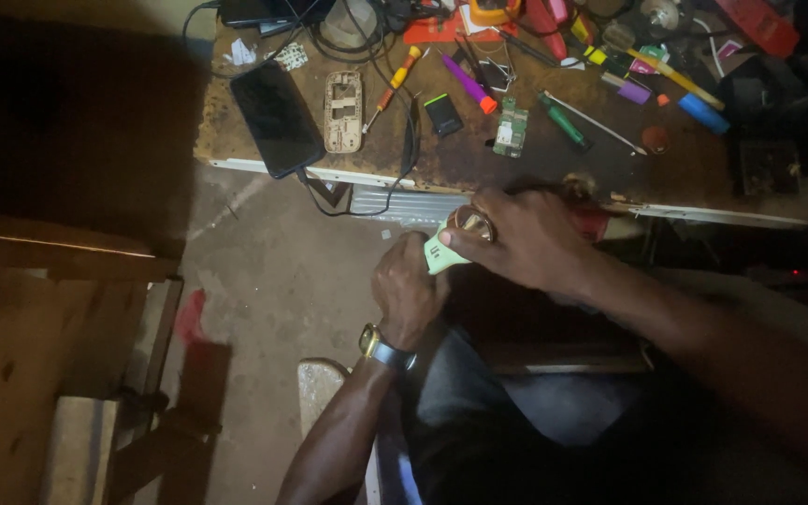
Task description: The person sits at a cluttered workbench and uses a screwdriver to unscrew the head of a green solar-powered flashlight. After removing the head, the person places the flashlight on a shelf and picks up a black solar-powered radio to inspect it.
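**Green piece held between both hands, below the bench edge**

Head view: I am looking down at the two hands, which are meeting just under the front edge of the bench (479, 178). The left hand (407, 290) is closing around the lower end of a small pale green piece (441, 251), and a watch (381, 348) is sitting on that wrist. The right hand (526, 238) is coming over from the right side and is pressing its thumb on the upper end of the same piece; something small, round and shiny (471, 222) is showing at its fingertips, but I cannot tell what it is. So both hands are gripping the green piece, the left from below, the right from above.

The piece is lying with its long axis running from lower left to upper right, toward the right hand. Only a short part is showing between the two grips; the rest is hidden inside the left fist. The left hand is carrying it, and the right hand is the nearer one to its free end.

On the bench, well apart from the hands, a dark phone (278, 117) and an open phone frame (343, 110) are lying side by side. A green-handled screwdriver (563, 122) and a small circuit board (511, 129) are lying further right, nearer to the right hand.
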